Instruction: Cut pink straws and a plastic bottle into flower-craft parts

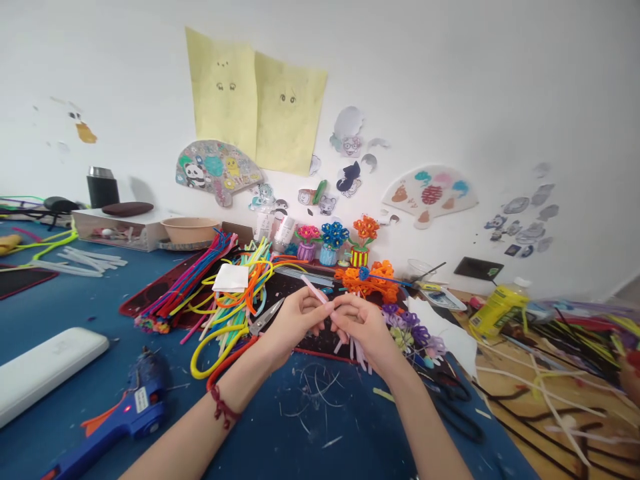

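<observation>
Both hands meet at the middle of the view, above a dark tray. My left hand (303, 313) pinches a pale pink pipe cleaner (314, 289), whose free end points up and to the left. Fingertips of my right hand (360, 320) close on the same pipe cleaner near its lower end; the part between the fingers is hidden. Below and behind the right hand lie several more pale pink pipe cleaners (361, 353). Just left of my left hand are scissors (267, 317), partly covered. Purple pipe-cleaner flowers (407, 327) lie close by the right hand.
A blue glue gun (135, 407) and a white case (55, 367) lie at left. Bundles of coloured pipe cleaners (185, 283) fill the middle left. Small potted flowers (335, 243) stand by the wall. A yellow bottle (501, 308) and loose strands (545, 393) are at right.
</observation>
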{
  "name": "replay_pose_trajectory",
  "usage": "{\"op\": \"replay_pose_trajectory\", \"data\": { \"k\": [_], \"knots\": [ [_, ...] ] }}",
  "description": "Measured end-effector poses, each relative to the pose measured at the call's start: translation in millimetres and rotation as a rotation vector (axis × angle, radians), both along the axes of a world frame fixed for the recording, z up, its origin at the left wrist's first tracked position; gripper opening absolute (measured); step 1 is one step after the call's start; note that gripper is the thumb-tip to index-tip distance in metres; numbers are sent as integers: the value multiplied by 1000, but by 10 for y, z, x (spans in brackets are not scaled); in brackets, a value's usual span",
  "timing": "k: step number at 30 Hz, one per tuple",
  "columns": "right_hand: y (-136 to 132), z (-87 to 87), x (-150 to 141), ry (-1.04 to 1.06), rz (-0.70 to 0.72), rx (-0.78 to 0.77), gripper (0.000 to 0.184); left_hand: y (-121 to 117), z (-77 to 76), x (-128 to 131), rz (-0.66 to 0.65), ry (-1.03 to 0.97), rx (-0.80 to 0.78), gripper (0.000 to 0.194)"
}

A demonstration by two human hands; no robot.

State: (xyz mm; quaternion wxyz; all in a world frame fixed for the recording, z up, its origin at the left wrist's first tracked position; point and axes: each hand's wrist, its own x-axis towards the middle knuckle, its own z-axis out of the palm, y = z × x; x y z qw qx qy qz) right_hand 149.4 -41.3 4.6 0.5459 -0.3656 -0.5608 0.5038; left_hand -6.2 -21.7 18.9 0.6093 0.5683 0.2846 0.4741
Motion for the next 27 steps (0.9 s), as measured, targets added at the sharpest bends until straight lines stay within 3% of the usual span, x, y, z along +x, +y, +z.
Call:
{"op": "replay_pose_trajectory", "data": {
  "k": [7, 14, 19, 24, 27],
  "knots": [
    [-2, 45, 27, 320, -58, -68, 28, 1, 27, -11, 141, -240, -32, 32],
    [46, -15, -67, 551, -102, -158, 28, -3, 3, -10, -30, -417, -140, 35],
    [40, -32, -71, 578, -81, -145, 28, -38, -33, 0, -166, -285, -131, 38],
    [8, -15, -39, 424, -90, -24, 23, -109, -11, 26, -226, -7, -6, 47],
    [-9, 10, -37, 337, -112, 13, 21, -116, -10, 38, -270, 17, 26, 46]
  ]
}}
